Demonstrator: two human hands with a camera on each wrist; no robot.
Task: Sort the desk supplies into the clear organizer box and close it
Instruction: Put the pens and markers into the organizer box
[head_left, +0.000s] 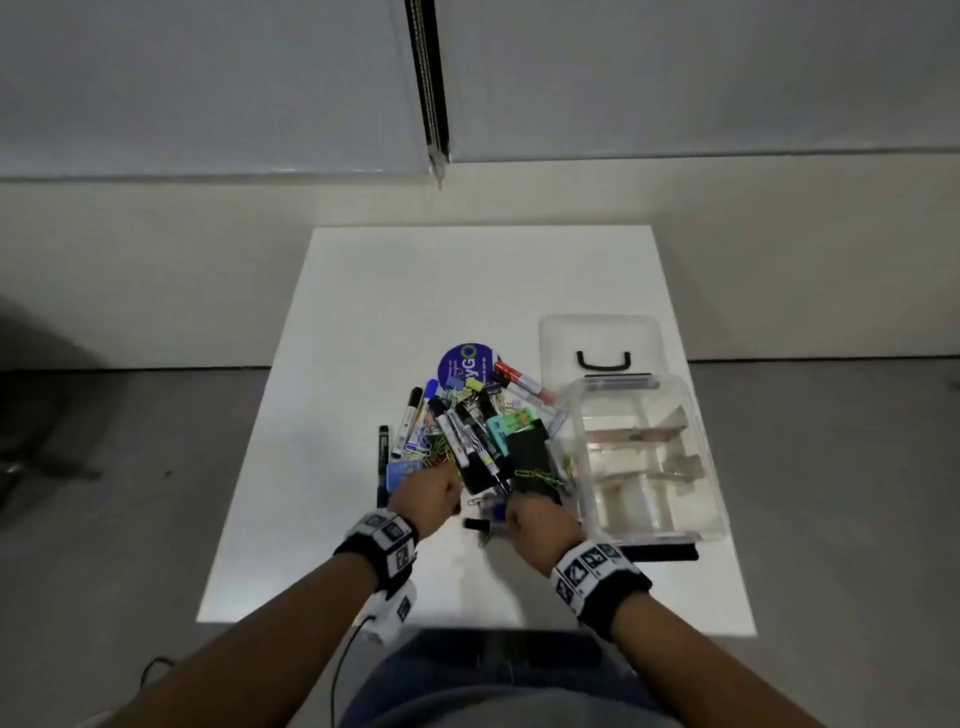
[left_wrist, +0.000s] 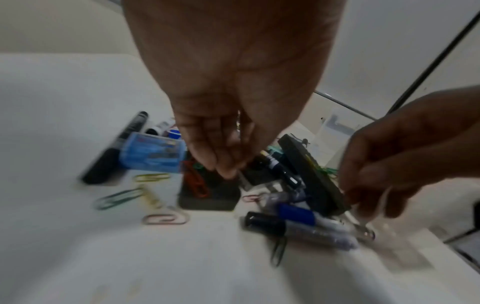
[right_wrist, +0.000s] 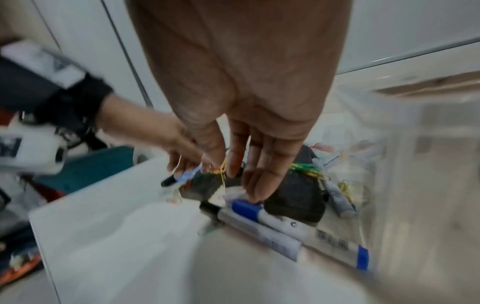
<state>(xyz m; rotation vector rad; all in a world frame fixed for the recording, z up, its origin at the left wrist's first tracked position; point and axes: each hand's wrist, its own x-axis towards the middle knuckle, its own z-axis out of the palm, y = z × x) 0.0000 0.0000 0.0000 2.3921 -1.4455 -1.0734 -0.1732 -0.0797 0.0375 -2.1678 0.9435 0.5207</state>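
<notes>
— What's on the white table (head_left: 363, 312)?

— The clear organizer box (head_left: 649, 457) stands open at the right, its lid (head_left: 597, 338) tipped back. Left of it lies the heap of markers, clips and pads (head_left: 478, 431).

— And the hands?

— Both at the heap's near edge. The right hand (right_wrist: 249, 123) reaches down with straight fingers, tips touching a blue-capped marker (right_wrist: 285, 224). The left hand (left_wrist: 233, 98) has fingertips bunched over the black pads; what it pinches, I can't tell.
</notes>
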